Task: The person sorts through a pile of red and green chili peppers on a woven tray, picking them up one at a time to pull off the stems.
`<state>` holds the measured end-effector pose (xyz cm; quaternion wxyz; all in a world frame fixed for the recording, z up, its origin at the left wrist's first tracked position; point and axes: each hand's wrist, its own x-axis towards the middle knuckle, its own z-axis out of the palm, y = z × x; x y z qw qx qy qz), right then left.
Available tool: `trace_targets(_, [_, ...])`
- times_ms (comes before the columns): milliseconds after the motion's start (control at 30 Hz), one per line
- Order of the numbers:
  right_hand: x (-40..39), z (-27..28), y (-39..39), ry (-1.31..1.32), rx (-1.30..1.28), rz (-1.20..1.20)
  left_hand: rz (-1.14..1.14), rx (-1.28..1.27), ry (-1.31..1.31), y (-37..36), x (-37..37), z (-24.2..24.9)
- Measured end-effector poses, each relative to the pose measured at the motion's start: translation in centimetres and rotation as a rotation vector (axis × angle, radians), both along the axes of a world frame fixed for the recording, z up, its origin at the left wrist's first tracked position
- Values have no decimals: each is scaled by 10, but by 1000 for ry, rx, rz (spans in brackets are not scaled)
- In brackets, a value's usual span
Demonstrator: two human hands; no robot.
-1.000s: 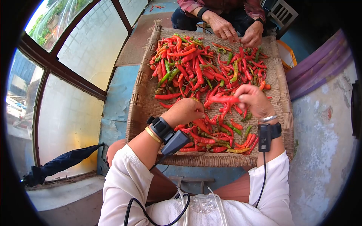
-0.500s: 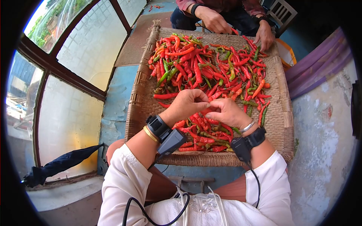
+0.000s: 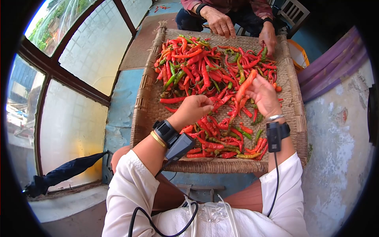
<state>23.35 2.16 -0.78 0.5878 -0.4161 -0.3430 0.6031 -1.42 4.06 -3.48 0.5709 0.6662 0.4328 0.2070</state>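
Note:
A woven tray [image 3: 294, 98] bears a heap of chili peppers [image 3: 197, 65], mostly red with some green and orange. My right hand [image 3: 265, 96] is raised over the tray's right half, its thumb and fingers closed on a long orange-red chili pepper [image 3: 244, 86] that points up and to the right. Lower on the left, my left hand [image 3: 193, 109] hovers above the peppers with fingertips pinched together; whatever they hold is hidden. Beneath my hands lies a nearer group of chili peppers [image 3: 213, 145].
Across the tray sits a person whose hand [image 3: 219, 23] hangs over the far edge, while the other hand [image 3: 268, 39] touches peppers at the far right corner. Windows [image 3: 75, 122] and a folded dark umbrella [image 3: 65, 172] are left, a wall [image 3: 335, 138] right.
My right hand has moved up and right, away from my left, and now has an orange-red chili pepper. My left hand has barely moved. The other person's hands have shifted.

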Motion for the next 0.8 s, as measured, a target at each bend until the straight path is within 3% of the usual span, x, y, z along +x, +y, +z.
trace_targets(67, [3, -4, -1, -90, -148, -307, -125, 390, 209, -4, 0, -3])
trace_targets(100, [2, -7, -3, -91, -148, -307, -160, 414, 268, -4, -1, -3])
trace_targets(133, [-1, -10, -5, -190, -191, -162, -161, 414, 267, -5, 0, -6])
trace_targets(200, [-11, -14, -7, -326, -268, 146, -136, 646, 212, -6, 0, -13])
trace_targets(367, [-52, -24, -16, -685, -211, 599, -188, 650, 462, -6, -5, -8])
trace_targets(567, [-64, -50, -19, -968, 22, 569, -202, 566, 652, -9, -8, -8])
trace_targets(733, [-65, -49, -19, -965, 37, 516, -198, 622, 686, -9, -10, -11])
trace_targets(800, [-66, -49, -20, -993, 40, 504, -198, 627, 589, -7, -9, -5])
